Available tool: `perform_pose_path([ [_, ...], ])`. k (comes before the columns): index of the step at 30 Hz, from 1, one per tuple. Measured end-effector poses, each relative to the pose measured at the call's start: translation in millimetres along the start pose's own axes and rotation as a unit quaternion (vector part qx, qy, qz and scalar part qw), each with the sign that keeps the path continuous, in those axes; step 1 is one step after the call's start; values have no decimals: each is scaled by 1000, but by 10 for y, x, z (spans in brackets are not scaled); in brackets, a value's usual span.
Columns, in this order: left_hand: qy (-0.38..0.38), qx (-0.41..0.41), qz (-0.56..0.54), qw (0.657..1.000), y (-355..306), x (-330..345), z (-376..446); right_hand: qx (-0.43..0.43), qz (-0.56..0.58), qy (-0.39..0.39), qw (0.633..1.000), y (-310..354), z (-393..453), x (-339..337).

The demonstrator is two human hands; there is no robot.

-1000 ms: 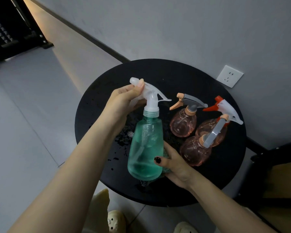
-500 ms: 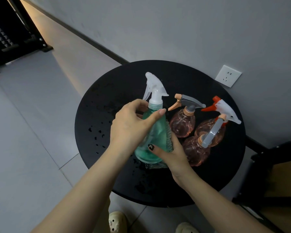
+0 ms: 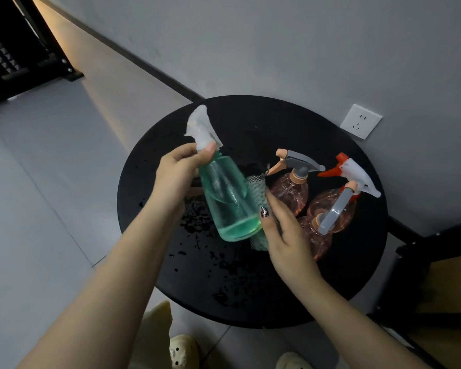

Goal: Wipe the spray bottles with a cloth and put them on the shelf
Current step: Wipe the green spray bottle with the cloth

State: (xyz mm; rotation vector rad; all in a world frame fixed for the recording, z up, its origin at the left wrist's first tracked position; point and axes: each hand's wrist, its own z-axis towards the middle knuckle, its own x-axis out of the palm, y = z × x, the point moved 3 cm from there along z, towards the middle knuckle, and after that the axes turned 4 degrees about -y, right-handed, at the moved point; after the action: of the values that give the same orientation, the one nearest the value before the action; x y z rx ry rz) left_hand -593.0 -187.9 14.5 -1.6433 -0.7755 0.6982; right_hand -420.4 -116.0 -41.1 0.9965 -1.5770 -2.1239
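The left hand (image 3: 177, 171) grips the neck of the translucent green plastic spray bottle (image 3: 228, 201), with the thumb and fingers curled around it just below the clear white trigger head (image 3: 201, 127). The bottle is held tilted above the round black table (image 3: 357, 275), its trigger head pointing up and to the left and its base lower and to the right. A shallow layer of liquid sits in the base.

The right hand (image 3: 285, 233) presses a pale mesh-textured cloth (image 3: 257, 194) against the right side of the green bottle. The fingers lie fairly straight along the cloth, and the thumb, with a dark painted nail, rests on the bottle wall near its base. Whether the fingers behind the cloth are curled cannot be determined.

Three translucent pink round spray bottles stand grouped on the right half of the table, close together. The first pink bottle (image 3: 290, 193) has a grey and peach trigger head. The second pink bottle (image 3: 336, 206) has a white and red trigger head. The third pink bottle (image 3: 317, 235), nearest the right hand, has a grey trigger head and is partly hidden by that hand.

Dark water droplets (image 3: 197, 217) are scattered on the table surface beneath and in front of the green bottle. A white wall socket (image 3: 360, 121) is mounted on the grey wall beyond the table.
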Motion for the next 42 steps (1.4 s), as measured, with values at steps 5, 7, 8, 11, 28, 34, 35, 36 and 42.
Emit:
perform_pose_path([
  [5,20,-56,-12,998,62,-85,125,-245,-229,67,940,90,-120,-107],
  [7,45,-60,-8,997,88,-59,131,-317,-286,123,896,94,-132,-113],
  [8,55,-59,-6,997,101,-39,126,-338,-295,145,882,99,-120,-108],
  [11,81,-63,0,995,127,31,92,-368,-302,177,861,134,-38,-85],
  [28,213,-139,-62,965,300,132,56,-358,-298,151,872,348,8,-105],
  [34,187,-113,9,976,262,121,40,-436,-324,204,814,267,-266,-184],
  [35,191,-107,12,976,268,131,40,-442,-327,203,810,264,-271,-184],
  [36,196,-104,12,975,277,141,38,-442,-323,200,813,265,-258,-177],
  [42,245,-109,-28,963,346,175,16,-297,-236,120,917,297,70,-97],
])
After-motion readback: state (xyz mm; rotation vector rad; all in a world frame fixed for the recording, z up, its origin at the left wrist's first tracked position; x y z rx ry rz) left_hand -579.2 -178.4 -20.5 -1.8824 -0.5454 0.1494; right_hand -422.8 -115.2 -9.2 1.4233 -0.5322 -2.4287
